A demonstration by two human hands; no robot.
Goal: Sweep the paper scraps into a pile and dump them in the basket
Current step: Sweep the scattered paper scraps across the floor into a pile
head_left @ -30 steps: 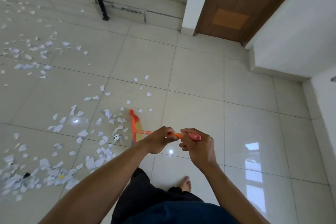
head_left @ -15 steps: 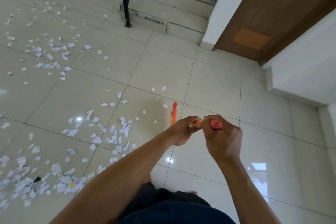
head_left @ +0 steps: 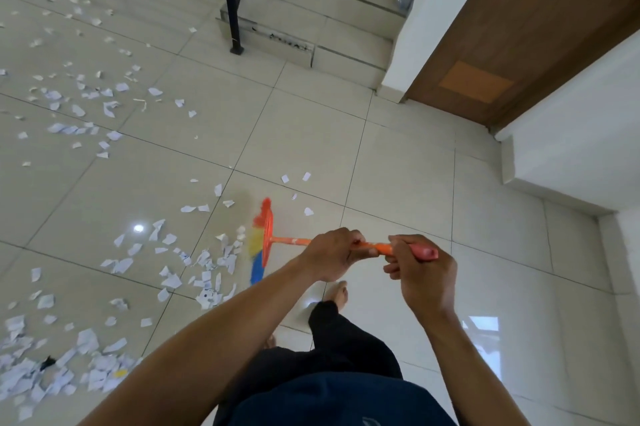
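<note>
Glossy tiled floor [head_left: 398, 183] noted. Fingers [head_left: 351, 239] of my left hand [head_left: 332, 256] and right hand [head_left: 422, 276] were clamped round the broom [head_left: 265, 242] handle. Paper scraps [head_left: 207, 270] lay just left of the bristles, more farther left; no basket visible. Risk: a hard stroke would scatter the light scraps. My bare foot [head_left: 337, 292] stood just below the fingers; railing post [head_left: 235, 10] and stair step [head_left: 311, 45] lay well ahead.

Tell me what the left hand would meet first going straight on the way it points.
Likely the orange plastic broom head: the left hand points along the orange handle toward it, though depth is unclear.
</note>
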